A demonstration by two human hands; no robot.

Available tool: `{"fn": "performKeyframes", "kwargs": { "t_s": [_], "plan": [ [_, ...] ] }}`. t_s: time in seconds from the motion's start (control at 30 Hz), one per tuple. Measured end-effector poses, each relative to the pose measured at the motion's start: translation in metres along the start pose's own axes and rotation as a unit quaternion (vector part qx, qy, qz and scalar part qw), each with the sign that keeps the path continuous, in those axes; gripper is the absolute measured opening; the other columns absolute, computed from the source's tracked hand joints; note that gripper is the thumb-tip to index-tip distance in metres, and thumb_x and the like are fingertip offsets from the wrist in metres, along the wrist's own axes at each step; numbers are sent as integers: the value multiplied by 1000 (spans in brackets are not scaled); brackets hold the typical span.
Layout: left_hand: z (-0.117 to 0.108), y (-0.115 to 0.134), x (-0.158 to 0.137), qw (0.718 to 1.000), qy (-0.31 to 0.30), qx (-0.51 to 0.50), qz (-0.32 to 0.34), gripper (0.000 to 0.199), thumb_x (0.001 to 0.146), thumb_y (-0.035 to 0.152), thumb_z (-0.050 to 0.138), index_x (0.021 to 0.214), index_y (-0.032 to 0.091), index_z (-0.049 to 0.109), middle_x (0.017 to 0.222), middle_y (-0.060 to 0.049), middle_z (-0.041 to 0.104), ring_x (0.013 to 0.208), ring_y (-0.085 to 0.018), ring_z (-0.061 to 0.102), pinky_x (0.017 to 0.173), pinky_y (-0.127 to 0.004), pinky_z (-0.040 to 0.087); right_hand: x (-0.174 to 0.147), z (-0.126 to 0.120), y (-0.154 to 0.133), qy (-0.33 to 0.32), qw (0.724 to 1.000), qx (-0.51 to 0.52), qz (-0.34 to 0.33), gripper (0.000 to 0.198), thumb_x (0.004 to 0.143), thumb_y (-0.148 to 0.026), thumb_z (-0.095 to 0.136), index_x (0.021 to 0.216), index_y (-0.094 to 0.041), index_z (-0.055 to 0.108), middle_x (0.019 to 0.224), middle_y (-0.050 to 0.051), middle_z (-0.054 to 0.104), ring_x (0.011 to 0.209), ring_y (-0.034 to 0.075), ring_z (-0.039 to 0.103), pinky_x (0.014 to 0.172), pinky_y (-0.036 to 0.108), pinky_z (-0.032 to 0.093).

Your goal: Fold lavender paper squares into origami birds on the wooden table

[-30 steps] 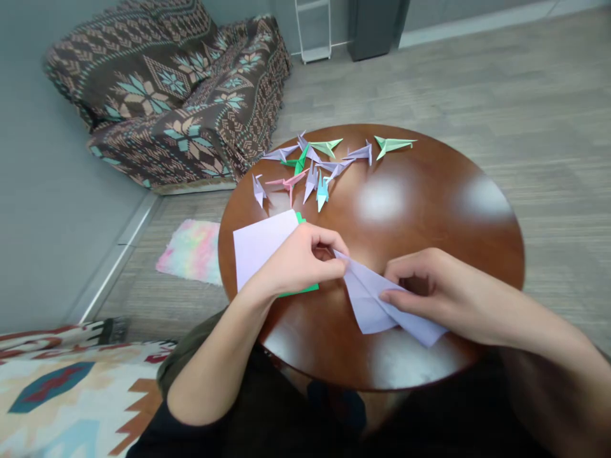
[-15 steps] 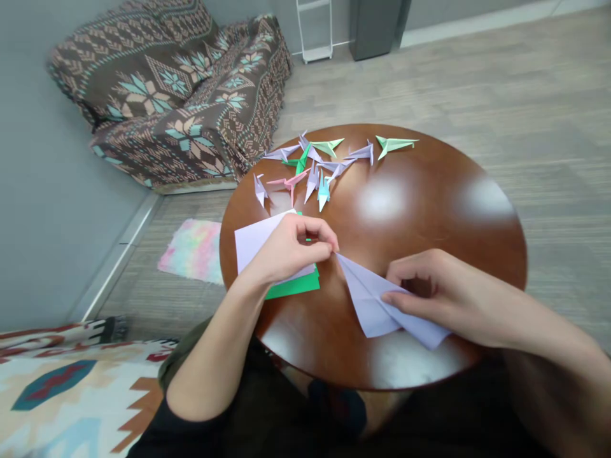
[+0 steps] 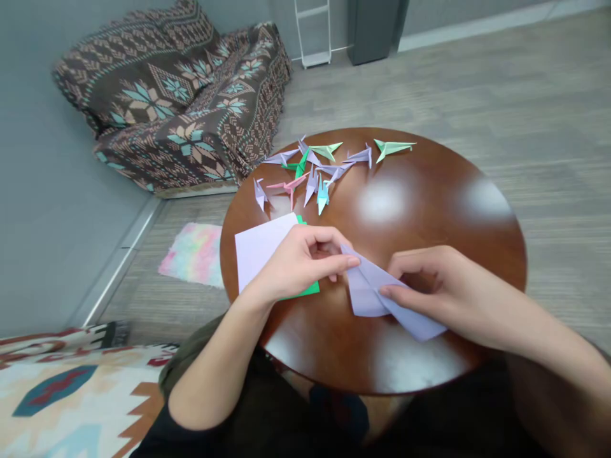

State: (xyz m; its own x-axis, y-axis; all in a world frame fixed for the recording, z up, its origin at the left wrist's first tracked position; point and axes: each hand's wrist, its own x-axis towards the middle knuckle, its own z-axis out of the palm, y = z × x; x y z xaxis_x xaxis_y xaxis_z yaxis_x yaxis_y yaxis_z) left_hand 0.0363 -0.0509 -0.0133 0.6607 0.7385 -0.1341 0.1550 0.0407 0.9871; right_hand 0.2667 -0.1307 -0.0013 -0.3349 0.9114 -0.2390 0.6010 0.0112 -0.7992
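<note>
Folded lavender paper sheet (image 3: 370, 296): thin, smooth and matte, narrowing to a point at its upper left and spreading into two flaps below; it was held between the hands over the near part of the table, and whether it touched the wood could not be told.
Left hand (image 3: 305, 257): pinched the narrow tip between thumb and fingers, the thumb laid straight along it and the index finger arched.
Right hand (image 3: 439, 280): pinched the long upper edge, thumb flat on the near face, fingers curled behind; the forearm came in low from the right.
Glossy brown round wooden table (image 3: 334, 356): smooth, with pale patches of reflected light.
Flat lavender paper (image 3: 262, 248): straight-edged, lying over bright green paper (image 3: 305, 289), both partly hidden by the left hand and wrist.
Folded paper birds (image 3: 289, 186): sharp-creased and pointed, in lavender, pink, blue and greens, clustered at the far left, one pale green bird (image 3: 391, 147) lying to their right.
Brown patterned sofa cover (image 3: 191, 95): woven-looking, draped in soft folds.
</note>
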Motion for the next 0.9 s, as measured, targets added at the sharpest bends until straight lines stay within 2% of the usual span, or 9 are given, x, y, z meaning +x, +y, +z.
{"fn": "performKeyframes", "kwargs": {
  "t_s": [0.2,0.33,0.4,0.57,0.73,0.9],
  "plan": [
    [4,2,-3,999,0,-2,53,13,86,25,80,87,14,73,73,-2,71,60,-9,66,57,-18,52,0,1,-3,67,996,45,-28,33,98,-42,62,79,-18,74,72,5,72,69,20,62,62,31,42],
    [9,3,-4,996,26,37,75,14,87,26,80,89,14,74,76,-2,72,61,-9,64,55,-17,50,0,2,-1,75,995,60,-9,33,95,-45,67,76,-18,75,71,5,72,70,20,62,62,31,42],
    [11,2,-4,993,43,63,95,13,87,26,80,91,14,76,79,-2,72,60,-8,62,54,-17,48,0,1,0,65,994,82,9,32,92,-47,70,76,-19,75,70,3,71,67,19,60,60,30,41],
    [11,2,-5,984,66,91,136,12,84,23,83,94,17,79,79,-2,75,58,-7,61,53,-17,47,4,-5,3,-18,980,194,41,30,87,-45,77,71,-19,74,62,-1,63,58,13,51,52,26,35],
    [7,2,-6,991,51,52,112,13,79,17,86,88,16,77,65,1,72,56,-8,65,53,-16,49,9,-8,5,-50,972,227,44,26,86,-39,78,70,-19,74,62,-2,61,58,11,48,52,24,33],
    [4,3,-6,995,52,-3,82,20,73,12,90,85,16,74,66,2,74,58,-10,70,55,-15,53,10,-9,7,-66,968,236,47,24,84,-36,80,69,-18,74,63,-2,62,59,10,49,52,23,34]
  ]
}}
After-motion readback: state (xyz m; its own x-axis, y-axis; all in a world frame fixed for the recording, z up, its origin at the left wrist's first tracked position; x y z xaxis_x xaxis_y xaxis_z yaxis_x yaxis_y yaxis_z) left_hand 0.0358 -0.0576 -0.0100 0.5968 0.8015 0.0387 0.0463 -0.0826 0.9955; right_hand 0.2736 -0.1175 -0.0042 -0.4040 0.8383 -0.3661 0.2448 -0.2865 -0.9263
